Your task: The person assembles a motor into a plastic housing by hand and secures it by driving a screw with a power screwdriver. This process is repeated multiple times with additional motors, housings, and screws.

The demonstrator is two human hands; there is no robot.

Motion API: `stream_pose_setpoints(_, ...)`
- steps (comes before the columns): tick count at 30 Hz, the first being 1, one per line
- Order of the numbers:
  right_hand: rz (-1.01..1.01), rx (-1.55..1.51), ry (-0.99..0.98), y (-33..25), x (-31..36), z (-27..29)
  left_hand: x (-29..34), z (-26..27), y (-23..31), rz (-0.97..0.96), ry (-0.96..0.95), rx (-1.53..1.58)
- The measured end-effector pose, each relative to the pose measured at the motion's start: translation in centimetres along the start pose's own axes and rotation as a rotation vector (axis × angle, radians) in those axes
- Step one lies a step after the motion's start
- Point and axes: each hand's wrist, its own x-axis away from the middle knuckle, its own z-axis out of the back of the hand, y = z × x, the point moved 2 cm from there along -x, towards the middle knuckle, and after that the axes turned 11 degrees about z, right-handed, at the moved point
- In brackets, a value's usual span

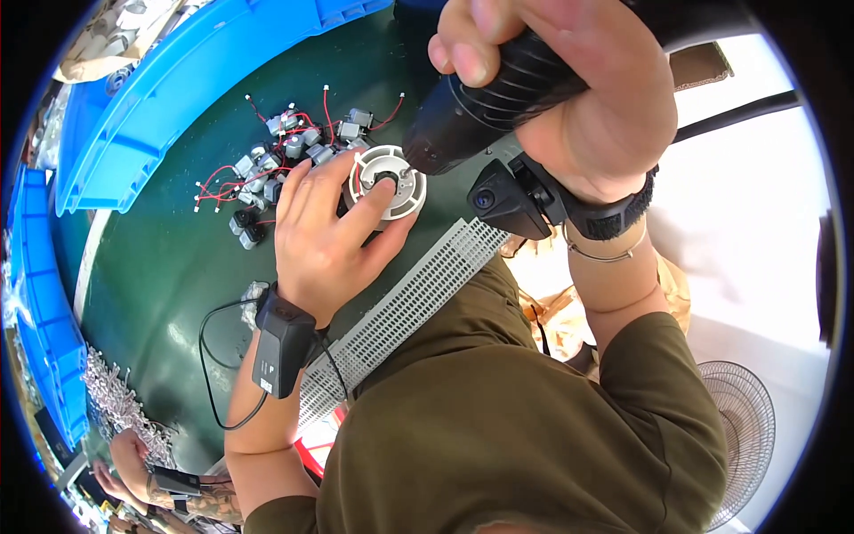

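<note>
My left hand (325,231) is closed around a round white plastic housing (412,198), with the thumb laid across its middle at a dark centre piece. A red wire shows inside the housing's left rim. My right hand (614,102) is wrapped round a black power screwdriver (485,107) with a ribbed grip. Its nose points down at the housing's upper right edge; whether the bit touches a screw is hard to see. Just beyond my left hand lies a loose heap of small grey motors (267,165) with red wires and white plugs.
Blue plastic bins (169,98) line the far and left edges of the green tabletop (142,258). A grey perforated strip (400,307) runs along the near edge. Many small pale parts (124,400) are piled at lower left, near a co-worker's forearm (209,498). A fan (743,427) stands at right.
</note>
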Motion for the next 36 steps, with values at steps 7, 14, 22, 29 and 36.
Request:
stream_pose_setpoints(7,-0.119,0.037,0.111,-0.5,0.4,-1.2,0.0,-0.3,-0.2,0.009,-0.002,0.023)
stream_pose_setpoints(14,-0.14,0.12,0.003,0.1,0.1,-0.9,0.1,-0.3,-0.3,0.025,-0.02,0.008)
stream_pose_setpoints(22,-0.164,-0.082,0.013,0.6,0.5,-1.3,-0.1,0.0,-0.2,0.023,-0.038,0.019)
stream_pose_setpoints(29,-0.124,0.263,-0.078,-0.9,-0.6,-3.0,0.2,0.5,-0.5,-0.015,0.07,0.056)
stream_pose_setpoints(36,0.052,0.586,-0.088,-0.5,-4.2,-1.1,2.4,16.1,-14.3,0.569,0.315,-0.496)
